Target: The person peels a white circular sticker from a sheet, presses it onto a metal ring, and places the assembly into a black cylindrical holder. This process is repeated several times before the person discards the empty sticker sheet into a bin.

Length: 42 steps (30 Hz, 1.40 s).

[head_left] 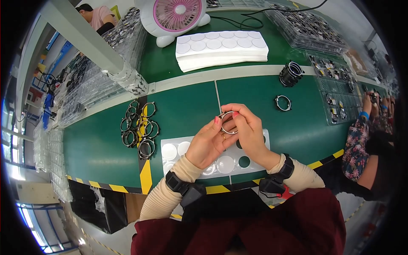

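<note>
At frame centre, our left hand (205,147) and right hand (253,138), half-curled, both hold a ring (229,133); it seems light, stiff; best pinched by its rim.

Head-worn view (fisheye), looking down, near

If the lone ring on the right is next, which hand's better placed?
Likely right. The right hand is nearer the lone ring; the left hand would have to cross the right. Both are at the held ring, so the left would then hold it alone.
</note>
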Each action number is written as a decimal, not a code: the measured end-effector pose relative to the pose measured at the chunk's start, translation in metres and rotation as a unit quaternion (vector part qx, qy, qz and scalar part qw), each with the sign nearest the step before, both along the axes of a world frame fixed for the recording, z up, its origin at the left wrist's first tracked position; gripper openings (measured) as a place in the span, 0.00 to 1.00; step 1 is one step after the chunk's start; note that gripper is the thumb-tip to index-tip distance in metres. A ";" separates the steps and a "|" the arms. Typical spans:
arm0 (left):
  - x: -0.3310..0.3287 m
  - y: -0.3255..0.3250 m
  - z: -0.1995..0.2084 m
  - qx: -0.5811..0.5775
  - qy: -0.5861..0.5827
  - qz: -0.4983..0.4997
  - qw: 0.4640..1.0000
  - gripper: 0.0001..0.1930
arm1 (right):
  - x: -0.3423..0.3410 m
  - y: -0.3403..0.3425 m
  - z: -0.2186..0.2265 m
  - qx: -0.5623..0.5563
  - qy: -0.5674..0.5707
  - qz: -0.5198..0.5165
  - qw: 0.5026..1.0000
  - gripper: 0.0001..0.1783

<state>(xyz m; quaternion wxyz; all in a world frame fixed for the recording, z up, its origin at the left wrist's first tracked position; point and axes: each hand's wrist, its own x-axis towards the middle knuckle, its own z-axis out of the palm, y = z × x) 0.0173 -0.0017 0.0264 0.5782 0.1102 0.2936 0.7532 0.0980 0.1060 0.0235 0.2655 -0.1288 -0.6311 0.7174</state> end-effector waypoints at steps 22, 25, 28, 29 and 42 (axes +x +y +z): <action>-0.002 -0.001 -0.006 0.009 0.025 -0.008 1.000 0.20 | -0.002 0.000 -0.002 -0.044 -0.014 0.012 0.999 0.11; -0.002 -0.002 -0.006 0.008 0.020 -0.008 1.000 0.20 | 0.000 -0.001 0.003 -0.096 -0.018 0.034 0.995 0.13; 0.000 0.000 -0.004 0.010 0.023 -0.003 1.000 0.21 | 0.001 0.000 0.003 -0.071 -0.013 0.036 0.997 0.14; 0.000 0.000 -0.003 0.010 0.024 -0.003 1.000 0.21 | 0.002 0.001 0.003 -0.058 -0.010 0.037 0.998 0.15; -0.004 0.000 -0.004 0.012 0.016 -0.037 0.999 0.27 | 0.034 0.039 0.016 0.602 0.015 -0.092 0.793 0.31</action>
